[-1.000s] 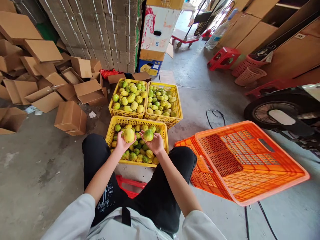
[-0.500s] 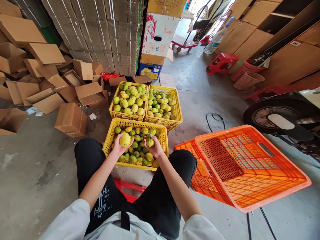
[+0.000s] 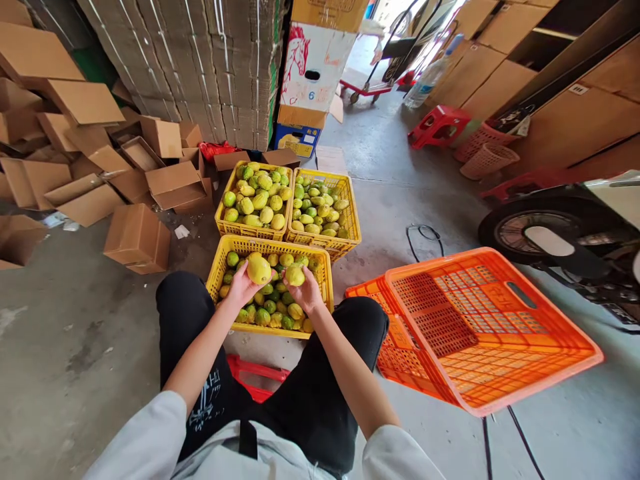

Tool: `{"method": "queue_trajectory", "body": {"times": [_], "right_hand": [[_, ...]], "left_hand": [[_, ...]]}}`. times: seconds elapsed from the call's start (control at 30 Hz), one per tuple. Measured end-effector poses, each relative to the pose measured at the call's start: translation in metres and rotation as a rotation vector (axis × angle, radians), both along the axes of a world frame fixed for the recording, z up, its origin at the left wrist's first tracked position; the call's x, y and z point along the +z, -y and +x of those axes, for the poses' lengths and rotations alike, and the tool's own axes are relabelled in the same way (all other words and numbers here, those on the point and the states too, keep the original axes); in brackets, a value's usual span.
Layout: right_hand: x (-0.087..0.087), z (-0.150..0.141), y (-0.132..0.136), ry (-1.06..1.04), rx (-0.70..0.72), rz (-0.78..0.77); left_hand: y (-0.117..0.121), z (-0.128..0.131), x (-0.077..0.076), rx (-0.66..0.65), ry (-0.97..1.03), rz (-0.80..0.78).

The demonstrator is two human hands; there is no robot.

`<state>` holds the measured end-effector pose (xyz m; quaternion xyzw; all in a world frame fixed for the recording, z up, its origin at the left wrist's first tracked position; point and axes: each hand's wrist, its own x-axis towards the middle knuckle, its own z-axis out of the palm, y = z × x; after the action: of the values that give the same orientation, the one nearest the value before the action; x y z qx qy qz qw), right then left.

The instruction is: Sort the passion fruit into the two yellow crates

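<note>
My left hand (image 3: 243, 285) is closed round a smooth, rounded yellow fruit (image 3: 259, 269), held up over the front yellow crate (image 3: 220, 257). Close beside it, my right hand (image 3: 307, 291) grips a second, yellow-green fruit (image 3: 295, 274). The two fruits are near each other but apart. Below both hands, the front crate holds many loose yellow and green fruits (image 3: 273, 319). The exact kind of fruit is unclear. Part of the crate's contents is hidden by my hands.
Two more yellow crates, a left one (image 3: 223, 225) and a right one (image 3: 354, 223), stand behind, full of similar fruit. A large orange crate (image 3: 493, 400) lies tilted at my right. Cardboard boxes (image 3: 137, 238) are heaped at left; a motorcycle wheel (image 3: 525, 230) is at right.
My right hand's fruit has turned from a green side to a yellower one. My left hand swung slightly left and down, then came back towards the right hand.
</note>
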<state>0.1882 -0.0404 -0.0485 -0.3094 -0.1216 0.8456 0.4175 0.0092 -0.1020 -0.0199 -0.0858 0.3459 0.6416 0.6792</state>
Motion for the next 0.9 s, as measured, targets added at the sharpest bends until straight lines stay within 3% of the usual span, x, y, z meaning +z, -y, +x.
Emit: {"method": "queue_trajectory", "body": {"times": [0.13, 0.4, 0.6, 0.73, 0.9], "right_hand": [[-0.007, 0.002, 0.002, 0.027, -0.035, -0.024], [-0.006, -0.007, 0.012, 0.055, 0.099, 0.087], [-0.004, -0.003, 0.008, -0.010, 0.101, -0.017], [-0.002, -0.003, 0.004, -0.078, 0.072, -0.001], [-0.006, -0.001, 0.002, -0.004, 0.051, -0.050]], "left_hand": [[-0.002, 0.004, -0.007, -0.002, -0.007, -0.082], [0.006, -0.007, -0.016, -0.012, -0.109, -0.086], [0.010, -0.020, -0.009, 0.052, -0.098, -0.135], [0.010, -0.020, -0.004, 0.109, -0.059, -0.136], [0.011, -0.020, -0.005, -0.020, -0.042, -0.085]]}}
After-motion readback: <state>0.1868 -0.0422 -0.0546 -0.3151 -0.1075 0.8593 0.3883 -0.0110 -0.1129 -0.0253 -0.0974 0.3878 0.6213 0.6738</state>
